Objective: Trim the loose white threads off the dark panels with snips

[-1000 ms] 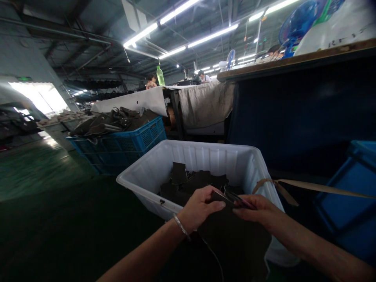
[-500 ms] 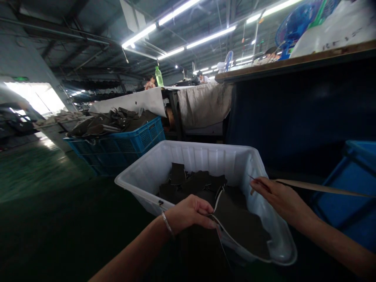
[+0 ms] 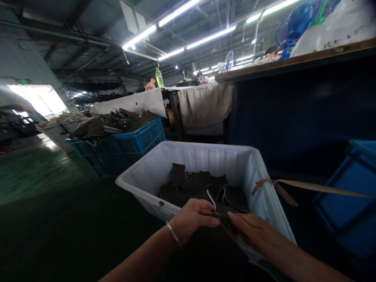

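My left hand (image 3: pixel 195 217), with a bracelet at its wrist, pinches a dark fabric piece (image 3: pixel 216 250) by its pale edge over the near side of a white plastic tub (image 3: pixel 205 145). Close beside it, my right hand (image 3: pixel 249 229) is closed on the same dark material, thumb on top. Its lower fingers are hidden, so anything else in that palm cannot be made out. Inside the tub lie several dark cut pieces (image 3: pixel 199 183) with light edges. A tan strap (image 3: pixel 317 186) is looped at the tub's right rim.
At the left stands a blue crate (image 3: pixel 126 145) heaped with dark pieces. A second blue bin (image 3: pixel 349 188) is at the right edge. Behind are a table with a dark blue side (image 3: pixel 293 117), a blue fan (image 3: pixel 293 27) and a green bottle (image 3: pixel 159 76). People sit farther back.
My right hand has come left from the tub's right rim, where it held a thin reddish object, to the fabric beside my left hand. The fabric spread over the near right rim has shifted inward.
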Demonstrator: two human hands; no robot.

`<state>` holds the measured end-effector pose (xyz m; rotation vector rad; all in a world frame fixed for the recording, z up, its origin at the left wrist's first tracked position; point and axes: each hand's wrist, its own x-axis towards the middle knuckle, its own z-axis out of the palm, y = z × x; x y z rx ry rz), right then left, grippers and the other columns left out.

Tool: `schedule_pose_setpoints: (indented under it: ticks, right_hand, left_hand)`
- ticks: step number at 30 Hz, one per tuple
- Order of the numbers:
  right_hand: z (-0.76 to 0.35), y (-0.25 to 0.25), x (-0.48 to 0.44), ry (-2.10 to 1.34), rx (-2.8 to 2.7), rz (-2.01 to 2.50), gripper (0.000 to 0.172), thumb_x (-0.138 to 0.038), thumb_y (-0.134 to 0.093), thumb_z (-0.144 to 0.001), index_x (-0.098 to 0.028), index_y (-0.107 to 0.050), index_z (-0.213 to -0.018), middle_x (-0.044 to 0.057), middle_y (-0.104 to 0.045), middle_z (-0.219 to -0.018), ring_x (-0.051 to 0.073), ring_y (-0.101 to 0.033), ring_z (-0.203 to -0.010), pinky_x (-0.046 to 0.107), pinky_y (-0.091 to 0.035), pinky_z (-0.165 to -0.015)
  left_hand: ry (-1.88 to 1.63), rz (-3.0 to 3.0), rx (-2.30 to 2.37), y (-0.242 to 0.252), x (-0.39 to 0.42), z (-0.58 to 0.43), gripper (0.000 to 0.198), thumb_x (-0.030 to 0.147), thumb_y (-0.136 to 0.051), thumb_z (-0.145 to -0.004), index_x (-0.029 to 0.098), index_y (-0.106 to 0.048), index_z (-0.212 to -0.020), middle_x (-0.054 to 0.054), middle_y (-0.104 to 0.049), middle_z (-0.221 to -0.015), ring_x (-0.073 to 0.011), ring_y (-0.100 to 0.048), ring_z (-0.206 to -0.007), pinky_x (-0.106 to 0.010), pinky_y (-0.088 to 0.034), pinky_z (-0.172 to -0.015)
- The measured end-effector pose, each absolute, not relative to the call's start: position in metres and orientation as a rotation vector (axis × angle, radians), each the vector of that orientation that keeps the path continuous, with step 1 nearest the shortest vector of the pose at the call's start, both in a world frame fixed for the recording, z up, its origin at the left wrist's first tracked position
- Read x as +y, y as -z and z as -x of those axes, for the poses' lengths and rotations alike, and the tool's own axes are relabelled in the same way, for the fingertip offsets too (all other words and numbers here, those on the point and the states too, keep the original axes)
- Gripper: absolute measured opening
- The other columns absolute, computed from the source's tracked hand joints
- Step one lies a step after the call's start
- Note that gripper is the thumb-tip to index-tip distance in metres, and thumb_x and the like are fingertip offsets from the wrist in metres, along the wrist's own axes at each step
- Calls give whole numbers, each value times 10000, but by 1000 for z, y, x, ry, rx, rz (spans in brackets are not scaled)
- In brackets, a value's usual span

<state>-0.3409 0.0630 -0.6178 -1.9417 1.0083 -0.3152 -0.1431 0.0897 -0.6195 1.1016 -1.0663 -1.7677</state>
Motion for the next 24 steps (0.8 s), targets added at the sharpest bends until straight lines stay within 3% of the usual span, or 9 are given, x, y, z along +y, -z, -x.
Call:
schedule_pose_setpoints:
  ticks: [11,15,20,24]
  right_hand:
    - [334,626,64,322,1049,1886,569,-531,-172,-927,-163,-533,-687,37,-437,-618,136,-385,-567,271,-279,-524]
    - [333,626,67,347,1040,1946,533,-518,-178,-928,-169,-500,-688,54,-490,-680,152,-439,-629,279,-318,-574]
    - [332,621,71,342,977,2032,461,-432,-176,-941,-178,-500,-734,74,-552,-766,178,-514,-720,306,-382,-687]
    - [332,613,72,227,1076,2082,426,-430,-220,-940,-183,-504,-741,66,-553,-758,181,-515,-706,316,-367,-662]
  left_hand:
    - [1718,-1061,-1093,614,97,152,277,155,-719,-565,89,-672,-830,-49,-671,-726,-137,-596,-684,-253,-402,-671]
    - [1636,-1083,-1132,618,99,154,246,148,-681,-604,98,-686,-845,-35,-671,-728,-112,-573,-673,-228,-392,-655]
    - [1544,-1141,-1144,617,102,159,262,156,-674,-619,108,-694,-876,-38,-681,-746,-160,-607,-738,-257,-424,-688]
    - [1539,-1155,-1155,611,104,160,255,184,-710,-612,107,-696,-855,-35,-686,-742,-132,-595,-693,-232,-418,-662]
